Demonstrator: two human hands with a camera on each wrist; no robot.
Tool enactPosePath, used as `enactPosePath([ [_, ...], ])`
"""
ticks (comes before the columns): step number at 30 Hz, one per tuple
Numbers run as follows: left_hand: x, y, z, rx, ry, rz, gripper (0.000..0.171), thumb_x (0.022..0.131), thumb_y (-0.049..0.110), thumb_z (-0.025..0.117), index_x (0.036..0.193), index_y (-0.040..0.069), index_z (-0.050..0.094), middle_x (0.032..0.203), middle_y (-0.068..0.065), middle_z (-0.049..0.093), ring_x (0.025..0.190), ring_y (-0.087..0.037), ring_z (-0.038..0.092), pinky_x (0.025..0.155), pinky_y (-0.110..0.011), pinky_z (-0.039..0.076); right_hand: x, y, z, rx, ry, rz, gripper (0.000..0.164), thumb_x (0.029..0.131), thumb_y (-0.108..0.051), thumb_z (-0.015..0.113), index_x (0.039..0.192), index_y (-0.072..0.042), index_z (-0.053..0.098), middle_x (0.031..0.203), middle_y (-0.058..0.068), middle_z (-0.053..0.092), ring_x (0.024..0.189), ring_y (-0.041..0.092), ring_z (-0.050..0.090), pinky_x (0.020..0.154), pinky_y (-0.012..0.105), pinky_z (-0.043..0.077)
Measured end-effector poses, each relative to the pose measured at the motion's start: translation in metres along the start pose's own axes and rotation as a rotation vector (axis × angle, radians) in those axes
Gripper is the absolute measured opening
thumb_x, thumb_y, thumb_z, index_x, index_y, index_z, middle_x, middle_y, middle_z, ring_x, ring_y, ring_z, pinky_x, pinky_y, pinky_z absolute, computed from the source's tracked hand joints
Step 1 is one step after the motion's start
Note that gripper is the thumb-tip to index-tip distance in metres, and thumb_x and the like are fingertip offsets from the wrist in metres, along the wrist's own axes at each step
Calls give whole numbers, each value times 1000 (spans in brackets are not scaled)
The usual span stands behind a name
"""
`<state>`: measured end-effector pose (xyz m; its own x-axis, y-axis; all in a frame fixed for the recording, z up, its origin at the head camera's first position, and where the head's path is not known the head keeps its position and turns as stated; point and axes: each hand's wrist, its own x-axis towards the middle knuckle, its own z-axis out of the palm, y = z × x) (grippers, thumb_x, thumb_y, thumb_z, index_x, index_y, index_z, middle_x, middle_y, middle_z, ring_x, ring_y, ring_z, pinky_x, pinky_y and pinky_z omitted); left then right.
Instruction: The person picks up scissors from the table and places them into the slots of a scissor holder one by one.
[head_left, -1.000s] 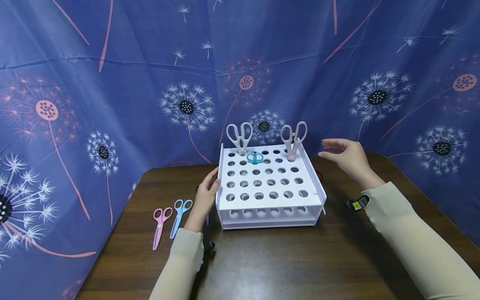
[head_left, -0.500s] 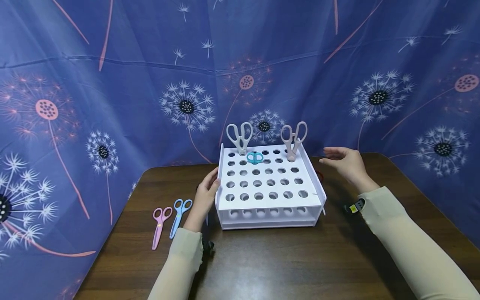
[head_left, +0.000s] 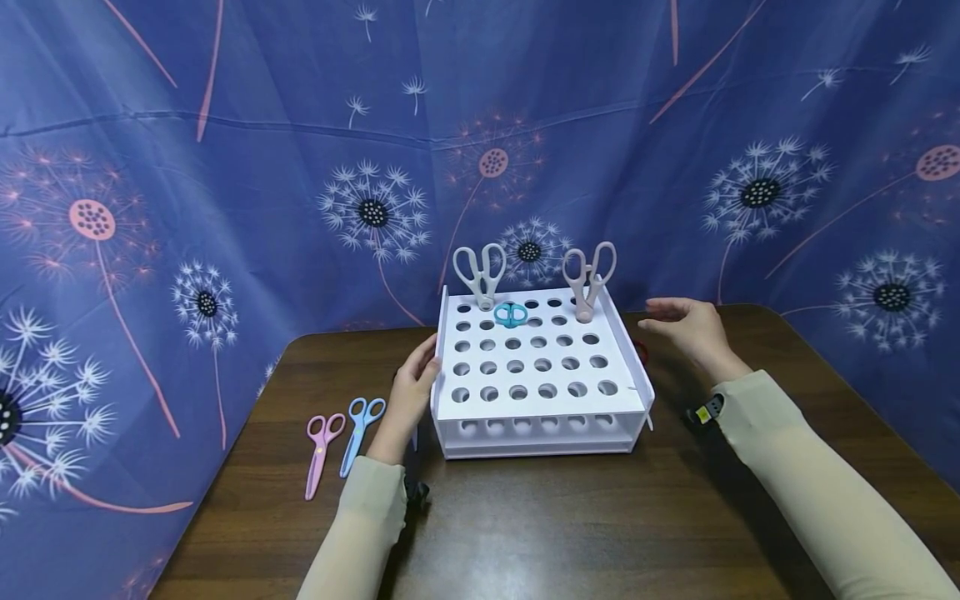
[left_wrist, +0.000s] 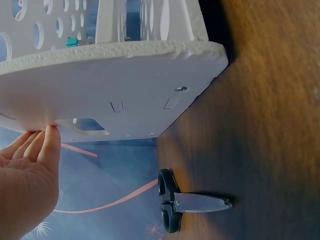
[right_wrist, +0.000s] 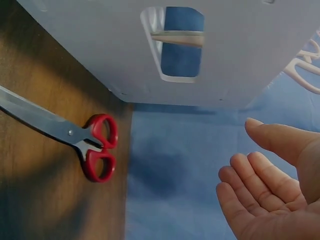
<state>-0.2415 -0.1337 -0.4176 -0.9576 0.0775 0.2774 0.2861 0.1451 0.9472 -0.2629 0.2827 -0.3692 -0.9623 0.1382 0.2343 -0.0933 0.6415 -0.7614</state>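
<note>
A white rack (head_left: pixel 540 367) with rows of round holes stands mid-table. My left hand (head_left: pixel 414 387) rests against its left side panel; in the left wrist view its extended fingertips touch that panel beside a cut-out slot. To the right of the rack, my right hand (head_left: pixel 693 333) hovers apart from it, fingers loosely bent and holding nothing. Two pairs of pale-handled scissors, one off-white (head_left: pixel 480 279) and one pinkish (head_left: pixel 588 283), stand handles up in the back holes. Small teal scissors (head_left: pixel 511 314) sit in a hole between them, only their handles above the top.
Pink scissors (head_left: pixel 318 454) and blue scissors (head_left: pixel 360 437) lie on the table at left. Black-handled scissors (left_wrist: pixel 185 201) lie beside the rack's left side. Red-handled scissors (right_wrist: pixel 80 142) lie to its right. A patterned blue cloth (head_left: pixel 262 167) hangs behind the table.
My right hand has come down a little and slightly nearer to me, still empty. The left hand stays against the rack, and the scissors have not moved.
</note>
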Motion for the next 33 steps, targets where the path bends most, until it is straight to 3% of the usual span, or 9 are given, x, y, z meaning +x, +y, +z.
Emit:
enactPosePath([
  [4, -1, 1, -1, -3, 0, -4, 45, 102, 15, 46, 146, 8, 42, 144, -17, 49, 130, -30, 49, 107, -44, 39, 1, 2, 5, -8, -23, 41, 53, 83, -27, 77, 128, -2, 62, 125, 20, 64, 85, -3, 59, 74, 11, 44],
  [6, -1, 1, -1, -8, 0, -1, 45, 102, 14, 46, 146, 7, 42, 144, -18, 49, 130, -31, 49, 108, -44, 38, 1, 3, 7, -1, -43, 62, 56, 83, -27, 77, 130, -2, 60, 127, 20, 63, 95, 11, 64, 76, 15, 45],
  [11, -1, 2, -1, -3, 1, 0, 45, 102, 14, 46, 146, 7, 42, 145, -18, 49, 131, -31, 48, 108, -45, 38, 5, 8, 12, -9, -82, 97, 58, 83, -27, 77, 131, -1, 58, 128, 22, 61, 112, 34, 61, 85, 29, 47],
  [18, -1, 3, 0, -12, 6, 2, 45, 101, 14, 48, 145, 5, 43, 144, -19, 49, 131, -32, 49, 108, -45, 39, 10, 19, 19, -54, -91, 106, 59, 81, -30, 77, 130, 0, 59, 128, 24, 61, 116, 39, 58, 97, 47, 44],
  [25, -1, 3, 0, -6, 5, 8, 46, 101, 15, 49, 145, 3, 42, 144, -20, 49, 130, -32, 49, 107, -43, 40, 14, 28, 26, -133, -99, 80, 56, 82, -28, 74, 126, 5, 60, 130, 29, 56, 121, 45, 50, 101, 53, 39],
  [28, -1, 2, 0, -1, 3, 14, 46, 102, 16, 48, 146, 3, 41, 144, -20, 48, 131, -32, 49, 107, -42, 40, 15, 30, 30, -140, -117, 92, 54, 82, -25, 73, 124, 7, 60, 128, 30, 57, 115, 43, 54, 97, 50, 41],
  [33, 0, -1, 0, -10, -3, 18, 47, 102, 15, 48, 146, 2, 41, 145, -21, 47, 132, -33, 47, 109, -43, 38, 18, 38, 36, -146, -151, 122, 56, 81, -23, 73, 126, 8, 58, 121, 29, 62, 93, 30, 60, 75, 30, 46],
])
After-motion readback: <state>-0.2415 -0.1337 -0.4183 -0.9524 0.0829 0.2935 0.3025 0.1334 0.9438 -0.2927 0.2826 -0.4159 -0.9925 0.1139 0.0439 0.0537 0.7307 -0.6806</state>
